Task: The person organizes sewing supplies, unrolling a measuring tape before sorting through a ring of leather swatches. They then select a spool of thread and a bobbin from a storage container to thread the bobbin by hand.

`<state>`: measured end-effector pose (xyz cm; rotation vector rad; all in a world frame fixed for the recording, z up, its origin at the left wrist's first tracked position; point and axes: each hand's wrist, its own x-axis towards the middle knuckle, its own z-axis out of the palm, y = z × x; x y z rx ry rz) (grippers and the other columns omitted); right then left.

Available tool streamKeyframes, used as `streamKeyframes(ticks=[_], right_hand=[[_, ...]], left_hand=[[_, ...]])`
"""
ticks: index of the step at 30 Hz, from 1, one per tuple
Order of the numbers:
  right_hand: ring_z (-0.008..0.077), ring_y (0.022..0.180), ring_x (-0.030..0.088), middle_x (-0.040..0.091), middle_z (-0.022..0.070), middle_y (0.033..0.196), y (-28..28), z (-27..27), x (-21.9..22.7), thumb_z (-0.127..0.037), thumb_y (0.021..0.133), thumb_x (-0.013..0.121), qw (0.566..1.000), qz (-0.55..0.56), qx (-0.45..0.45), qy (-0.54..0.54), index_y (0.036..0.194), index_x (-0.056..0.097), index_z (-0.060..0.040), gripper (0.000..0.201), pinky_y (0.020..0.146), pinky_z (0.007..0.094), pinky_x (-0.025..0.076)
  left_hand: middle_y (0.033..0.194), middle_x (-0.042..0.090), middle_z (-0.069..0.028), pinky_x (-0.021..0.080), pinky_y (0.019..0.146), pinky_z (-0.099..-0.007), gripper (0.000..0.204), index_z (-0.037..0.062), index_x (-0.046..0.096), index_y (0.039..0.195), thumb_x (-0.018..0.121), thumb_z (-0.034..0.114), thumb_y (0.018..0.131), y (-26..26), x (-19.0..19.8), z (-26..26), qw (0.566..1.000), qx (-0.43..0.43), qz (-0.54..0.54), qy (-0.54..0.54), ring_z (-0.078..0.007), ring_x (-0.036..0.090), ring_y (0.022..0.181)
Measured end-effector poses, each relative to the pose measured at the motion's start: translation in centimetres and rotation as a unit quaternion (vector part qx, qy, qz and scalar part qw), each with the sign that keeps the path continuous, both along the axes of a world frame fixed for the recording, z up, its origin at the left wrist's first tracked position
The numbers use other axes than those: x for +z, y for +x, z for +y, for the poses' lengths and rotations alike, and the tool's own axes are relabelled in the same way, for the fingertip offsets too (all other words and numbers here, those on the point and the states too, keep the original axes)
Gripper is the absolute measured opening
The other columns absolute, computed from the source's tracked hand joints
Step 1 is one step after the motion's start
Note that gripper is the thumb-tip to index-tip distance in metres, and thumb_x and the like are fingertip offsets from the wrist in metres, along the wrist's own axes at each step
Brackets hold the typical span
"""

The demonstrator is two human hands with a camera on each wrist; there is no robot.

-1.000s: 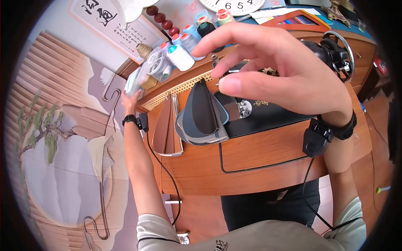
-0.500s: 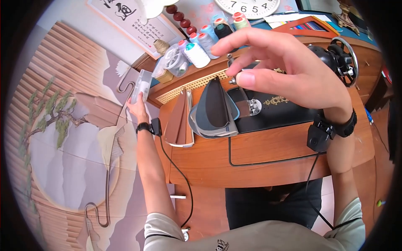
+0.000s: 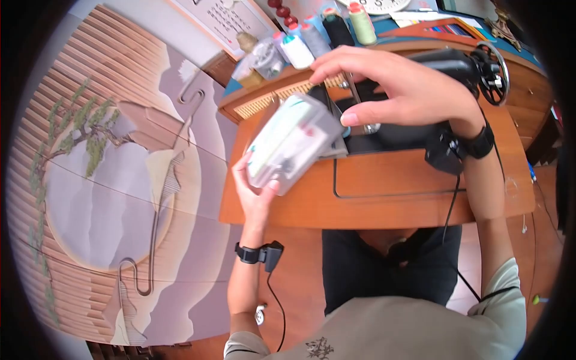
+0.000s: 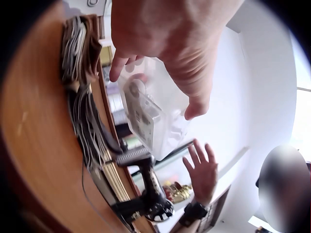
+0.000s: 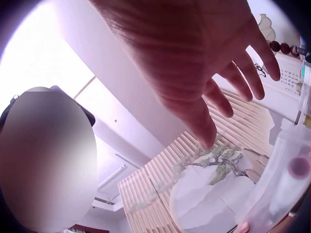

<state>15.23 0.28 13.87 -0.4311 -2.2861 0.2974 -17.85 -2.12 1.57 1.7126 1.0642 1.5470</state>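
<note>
My left hand (image 3: 255, 195) grips a clear plastic box (image 3: 294, 141) by its near end, thumb on one side and fingers on the other. The box is tilted over the table and blurred in the head view; the left wrist view shows small items, among them a round reddish one, through its cloudy wall. Close to the box's right end, my right hand (image 3: 405, 87) hovers over the black sewing machine (image 3: 447, 63), fingers spread and holding nothing. Fabric swatch books (image 4: 90, 124) lie on the table behind the box, mostly hidden by it in the head view.
Several thread spools (image 3: 297, 51) stand on the raised ledge behind the machine. The machine's handwheel (image 3: 493, 75) is at the right. A decorated wall panel (image 3: 120, 180) flanks the left side of the wooden table (image 3: 396, 207). Cables hang from both wrist cameras.
My left hand has lifted the clear box from the back left ledge and brought it right and nearer, over the table by the right hand. The right hand stays raised, its fingers straighter.
</note>
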Motion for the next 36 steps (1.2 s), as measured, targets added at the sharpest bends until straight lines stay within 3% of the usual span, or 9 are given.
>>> streamKeyframes(ticks=[2,5,6,11,14,20,30,33,36], right_hand=[[0.0275,0.105,0.058,0.060,0.0150,0.114,0.0,0.1,-1.0,-0.030,0.085,0.067,0.996,-0.054,-0.019,0.068,0.120,0.053,-0.0005,0.048,0.089,0.0347,0.046],[0.0286,0.112,0.054,0.055,0.0153,0.121,-0.3,-1.7,-1.3,-0.024,0.081,0.070,0.982,-0.175,-0.046,-0.059,0.126,0.049,-0.0005,0.055,0.097,0.0347,0.042],[0.0294,0.111,0.054,0.055,0.0160,0.121,-0.5,-2.0,-1.4,-0.027,0.079,0.072,0.980,-0.193,-0.012,-0.053,0.127,0.049,-0.0006,0.059,0.096,0.0352,0.043],[0.0329,0.119,0.049,0.049,0.0182,0.130,-0.7,-3.3,-6.9,-0.034,0.067,0.081,0.942,-0.283,-0.030,-0.179,0.133,0.045,-0.0030,0.082,0.102,0.0385,0.040],[0.0396,0.131,0.036,0.033,0.0223,0.144,-0.5,-4.0,-8.8,-0.035,0.056,0.086,0.918,-0.367,-0.100,-0.115,0.146,0.030,-0.0136,0.107,0.109,0.0468,0.031],[0.0386,0.130,0.036,0.035,0.0210,0.142,-1.5,-3.3,-9.0,-0.032,0.057,0.084,0.888,-0.418,-0.131,-0.141,0.147,0.025,-0.0137,0.109,0.106,0.0483,0.034],[0.0352,0.123,0.046,0.038,0.0210,0.138,-1.7,-4.5,-9.3,-0.023,0.067,0.078,0.889,-0.423,-0.160,-0.077,0.143,0.031,-0.0103,0.091,0.103,0.0423,0.039],[0.0292,0.093,0.064,0.062,0.0137,0.102,-2.0,-6.0,-7.8,-0.014,0.069,0.073,0.919,-0.368,-0.133,0.055,0.116,0.054,-0.0063,0.052,0.078,0.0345,0.053],[0.0272,0.080,0.065,0.062,0.0107,0.090,-2.3,-5.5,-7.9,-0.013,0.070,0.070,0.934,-0.327,-0.111,0.087,0.110,0.056,-0.0070,0.043,0.068,0.0348,0.053]], left_hand=[[0.130,0.039,-0.0148,0.031,0.107,-0.0391,0.084,0.0026,0.038,0.130,0.082,0.029,0.064,2.6,-1.8,-2.6,0.998,-0.052,0.002,-0.022,-0.0260,0.039,0.126],[0.134,0.033,-0.0155,0.032,0.108,-0.0397,0.083,0.0041,0.038,0.130,0.083,0.021,0.063,5.4,-4.1,-4.0,0.990,-0.112,0.082,0.029,-0.0276,0.039,0.126],[0.134,0.033,-0.0155,0.032,0.108,-0.0397,0.083,0.0041,0.038,0.130,0.083,0.021,0.063,6.1,-4.5,-3.9,0.990,-0.120,0.076,0.017,-0.0276,0.039,0.126],[0.134,0.031,-0.0141,0.034,0.107,-0.0403,0.083,0.0069,0.037,0.131,0.083,0.015,0.062,7.2,-5.8,-3.7,0.972,-0.205,0.110,-0.025,-0.0285,0.039,0.127],[0.133,0.035,-0.0132,0.034,0.106,-0.0387,0.084,0.0068,0.033,0.134,0.081,0.012,0.065,6.9,-5.5,-3.9,0.967,-0.209,0.131,-0.069,-0.0262,0.039,0.127],[0.132,0.039,-0.0123,0.035,0.105,-0.0371,0.087,0.0071,0.029,0.138,0.080,0.011,0.067,7.1,-5.0,-3.5,0.964,-0.216,0.118,-0.101,-0.0236,0.041,0.125],[0.133,0.040,-0.0113,0.035,0.104,-0.0352,0.089,0.0073,0.031,0.140,0.081,0.017,0.067,7.7,-4.5,-4.0,0.967,-0.204,0.081,-0.128,-0.0226,0.043,0.124],[0.136,0.039,-0.0131,0.037,0.104,-0.0362,0.088,0.0076,0.031,0.140,0.080,0.012,0.067,7.6,-3.8,-3.8,0.962,-0.223,0.029,-0.154,-0.0238,0.042,0.126],[0.134,0.042,-0.0132,0.036,0.104,-0.0363,0.088,0.0056,0.030,0.141,0.080,0.026,0.070,7.3,-4.0,-3.8,0.964,-0.217,-0.001,-0.152,-0.0239,0.042,0.125]])
